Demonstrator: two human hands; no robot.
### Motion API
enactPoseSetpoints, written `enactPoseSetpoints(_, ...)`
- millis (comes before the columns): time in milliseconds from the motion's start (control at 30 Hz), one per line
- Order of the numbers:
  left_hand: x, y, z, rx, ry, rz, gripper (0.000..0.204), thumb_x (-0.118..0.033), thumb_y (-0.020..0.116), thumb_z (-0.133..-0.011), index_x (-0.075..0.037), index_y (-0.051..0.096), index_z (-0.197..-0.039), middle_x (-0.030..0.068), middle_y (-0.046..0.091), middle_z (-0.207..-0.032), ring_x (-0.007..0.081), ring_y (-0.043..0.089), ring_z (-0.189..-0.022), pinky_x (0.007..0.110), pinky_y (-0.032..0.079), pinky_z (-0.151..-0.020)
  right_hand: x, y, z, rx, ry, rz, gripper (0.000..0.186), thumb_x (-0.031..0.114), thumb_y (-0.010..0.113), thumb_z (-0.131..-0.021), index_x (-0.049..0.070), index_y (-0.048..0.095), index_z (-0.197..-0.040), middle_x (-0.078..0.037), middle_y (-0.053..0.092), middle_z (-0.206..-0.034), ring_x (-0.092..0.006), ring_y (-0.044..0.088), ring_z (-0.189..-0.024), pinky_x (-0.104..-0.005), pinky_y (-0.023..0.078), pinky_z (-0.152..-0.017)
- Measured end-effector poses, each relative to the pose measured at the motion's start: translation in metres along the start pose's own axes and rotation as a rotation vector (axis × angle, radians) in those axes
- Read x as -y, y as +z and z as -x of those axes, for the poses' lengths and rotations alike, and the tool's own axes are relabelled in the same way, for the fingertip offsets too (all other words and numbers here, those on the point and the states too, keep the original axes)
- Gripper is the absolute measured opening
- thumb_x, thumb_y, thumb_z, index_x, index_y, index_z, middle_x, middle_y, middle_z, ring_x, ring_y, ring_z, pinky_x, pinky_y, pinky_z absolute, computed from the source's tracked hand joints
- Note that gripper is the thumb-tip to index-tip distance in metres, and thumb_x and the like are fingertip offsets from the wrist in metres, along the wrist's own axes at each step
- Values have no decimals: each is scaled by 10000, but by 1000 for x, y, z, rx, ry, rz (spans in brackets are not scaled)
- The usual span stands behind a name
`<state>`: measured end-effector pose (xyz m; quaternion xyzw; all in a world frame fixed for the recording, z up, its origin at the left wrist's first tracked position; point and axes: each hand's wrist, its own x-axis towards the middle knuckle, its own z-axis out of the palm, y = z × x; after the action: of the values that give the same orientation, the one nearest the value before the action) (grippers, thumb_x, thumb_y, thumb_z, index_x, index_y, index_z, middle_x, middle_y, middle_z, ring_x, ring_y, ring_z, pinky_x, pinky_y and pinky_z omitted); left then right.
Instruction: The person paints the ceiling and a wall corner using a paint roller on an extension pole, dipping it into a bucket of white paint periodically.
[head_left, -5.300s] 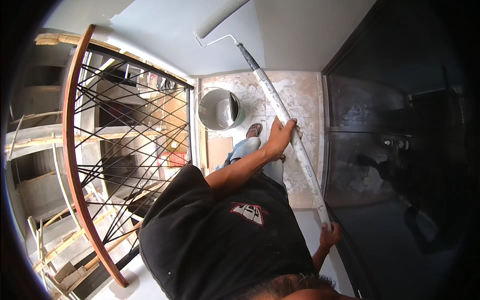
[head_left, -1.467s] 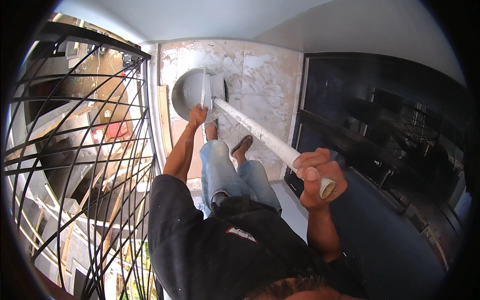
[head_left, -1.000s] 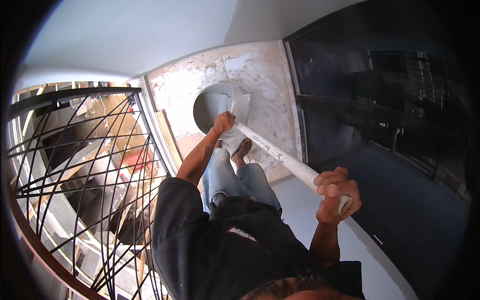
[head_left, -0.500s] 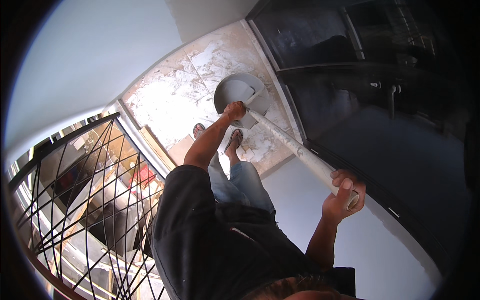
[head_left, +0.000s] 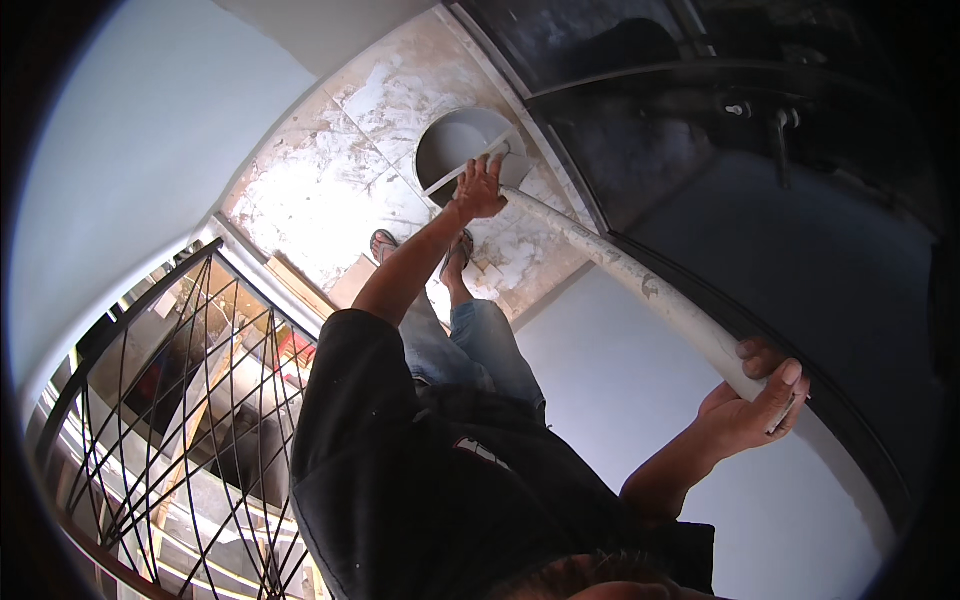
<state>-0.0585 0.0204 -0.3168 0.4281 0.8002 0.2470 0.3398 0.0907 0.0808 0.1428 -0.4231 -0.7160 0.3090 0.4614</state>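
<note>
My right hand [head_left: 745,405] is wrapped round the upper end of a long, pale, spattered pole [head_left: 640,280]. From there the pole slants down to the left toward a round grey bucket [head_left: 440,150] on the floor. My left hand [head_left: 481,188] lies by the pole's low end with its fingers stretched out, over the bucket's near side. A straight pale bar [head_left: 445,181] spans the bucket's opening, partly beneath this hand; whether it is joined to the pole is hidden. What the bucket contains is in shadow.
White smears cover the tiled floor [head_left: 365,95] around my sandalled feet. A black metal railing [head_left: 180,400] stands at the left, with a cluttered lower level behind it. Dark glossy door panels [head_left: 700,200] run along the right, with a handle [head_left: 783,140]. A pale wall [head_left: 150,120] curves at upper left.
My left hand has gone from a closed grip at the pole's low end to stretched fingers. My right hand has moved right with the upper end. The bar now lies across the bucket.
</note>
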Motion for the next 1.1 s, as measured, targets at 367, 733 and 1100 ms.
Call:
enactPoseSetpoints(367,-88,41,34,-508,-11,609,399,18,650,-739,-69,530,-1109,205,560,-1138,438,522,-1099,452,460,-902,-40,48,23,156,95,30,262,202,701,-891,37,522,-796,-72,598,-660,-171,601,-653,-357,507,-695)
enactPoseSetpoints(733,-45,40,15,-472,29,649,405,52,610,-726,-60,533,-1108,219,595,-1061,447,560,-1030,464,463,-871,-61,80,18,542,111,-143,128,69,671,-889,26,551,-901,-76,629,-875,-139,575,-821,-301,468,-769)
enactPoseSetpoints(1100,16,11,-12,-447,-129,684,369,4,622,-747,-68,544,-1101,209,573,-1081,456,554,-1020,485,470,-853,-77,156,33,633,76,-54,103,67,640,-901,35,546,-871,-88,630,-883,-180,598,-833,-359,478,-788)
